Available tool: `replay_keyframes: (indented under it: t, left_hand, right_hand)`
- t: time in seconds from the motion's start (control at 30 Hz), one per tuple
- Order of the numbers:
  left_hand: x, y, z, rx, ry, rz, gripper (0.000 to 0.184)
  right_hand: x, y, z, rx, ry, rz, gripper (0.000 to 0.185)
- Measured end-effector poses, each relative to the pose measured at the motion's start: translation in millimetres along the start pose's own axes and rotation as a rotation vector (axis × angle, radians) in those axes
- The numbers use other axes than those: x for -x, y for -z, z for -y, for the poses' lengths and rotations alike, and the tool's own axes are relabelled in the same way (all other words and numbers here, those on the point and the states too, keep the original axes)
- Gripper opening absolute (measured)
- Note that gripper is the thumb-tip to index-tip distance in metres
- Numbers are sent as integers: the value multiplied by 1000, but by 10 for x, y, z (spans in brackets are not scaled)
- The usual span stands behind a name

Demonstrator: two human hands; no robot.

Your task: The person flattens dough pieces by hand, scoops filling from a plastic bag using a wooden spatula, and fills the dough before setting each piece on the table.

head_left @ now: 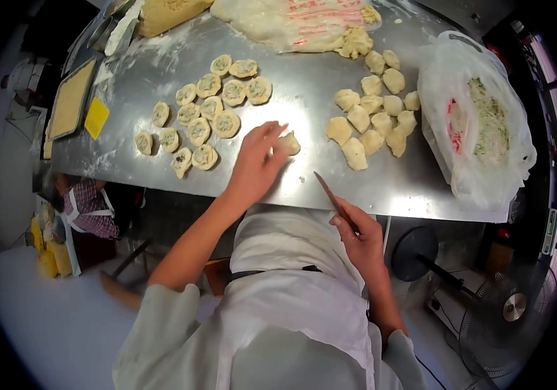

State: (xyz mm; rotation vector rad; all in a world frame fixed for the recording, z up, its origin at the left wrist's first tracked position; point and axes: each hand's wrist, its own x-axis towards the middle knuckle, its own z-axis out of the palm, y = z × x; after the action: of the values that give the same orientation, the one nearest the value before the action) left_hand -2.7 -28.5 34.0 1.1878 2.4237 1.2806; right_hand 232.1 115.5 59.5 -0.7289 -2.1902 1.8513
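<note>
My left hand (257, 158) reaches over the steel table, thumb and fingers curved round the left side of a small dough piece (291, 144); its fingertips are slightly blurred. In my right hand (361, 237), near the table's front edge, is a thin knife-like tool (328, 192), its tip pointing up and left. Several round dough pieces with green-flecked filling (226, 123) lie left of my left hand. Plain dough lumps (371, 122) are grouped to the right, behind the tool.
A plastic bag with green-flecked filling (490, 123) stands at the table's right. Dough under plastic (278, 23) lies at the back. A yellow scraper (97, 118) and a tray (70, 97) are at the left. Beyond the left edge is another person (93, 208); a fan (512, 307) stands lower right.
</note>
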Motion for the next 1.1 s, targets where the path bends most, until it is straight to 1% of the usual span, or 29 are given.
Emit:
replay_keyframes:
  t: [0.03,0.07,0.13,0.2,0.23,0.27,0.33,0.4,0.43,0.47,0.5,0.53,0.57,0.6,0.63,0.67,0.7,0.77,0.8,0.87,0.9,1.0,1.03,1.1]
  left_hand:
    - [-142,93,-120,140,73,-73,42]
    - [-252,137,-96,18,-32,-145,46]
    - [-457,-6,-56,-133,-40,-205,52]
    - [-519,-380,-32,-341,-67,-100,65]
    - [-457,-496,-92,-606,-137,83,74]
    - [-412,-568,-128,-530,-153,155,81]
    - [-469,-743,-41,-570,-125,103,83]
    - [-509,-757,-83,-581,-123,131,85]
    - [-502,-772,-60,-561,-133,121,81]
    - [-504,-744,-41,-520,-168,116,72]
    - [-517,-703,88,-491,-190,145,62]
    - [-463,-625,135,-283,-189,104,54]
    - [-365,-557,132,-157,-126,65,50]
    - [-295,-458,45,-205,-97,103,51]
    - [-209,-411,24,-279,-127,111,45]
    - [-155,-368,12,-354,-157,113,39]
    - [-146,-301,-18,-304,-134,133,32]
    - [-172,-152,-68,-208,-90,175,18]
    - [-206,-116,-75,-82,16,222,17]
    - [-294,-81,-72,173,222,310,22]
    - [-265,-172,38,319,194,218,22]
    - [-286,-285,-174,932,330,129,19]
    - [-287,-323,-295,1077,464,152,18]
    - [-267,-505,-344,1363,579,217,23]
  right_hand:
    - [-17,2,41,21,-9,5,37]
    - [-21,3,58,8,-8,-7,37]
    - [6,28,88,-9,-11,-48,38]
    - [37,89,154,-18,-50,-58,38]
    - [62,127,180,-19,-73,-71,39]
    - [76,121,183,-35,-53,-66,39]
    - [105,132,221,-10,-3,-137,39]
    - [58,209,340,1,41,-116,38]
    - [33,259,409,28,40,-88,38]
    - [11,348,465,45,102,-63,39]
    - [-20,433,519,133,192,-89,40]
    - [-35,552,584,216,273,-106,40]
    - [-6,731,696,259,223,-133,41]
    - [45,954,773,302,171,-156,41]
    - [71,1171,720,276,194,-250,41]
    - [58,1373,808,256,170,-364,38]
    - [13,1618,937,349,126,-428,34]
    - [-134,2097,1076,491,105,-509,26]
    - [-247,2368,1057,654,81,-528,23]
    - [-484,2845,978,947,124,-548,18]
    - [-626,3053,924,1174,145,-551,18]
    - [-1001,3380,835,1606,-27,-501,16]
    - [-1119,3448,814,1654,-24,-513,15]
    - [-1299,3548,779,1747,-16,-533,13]
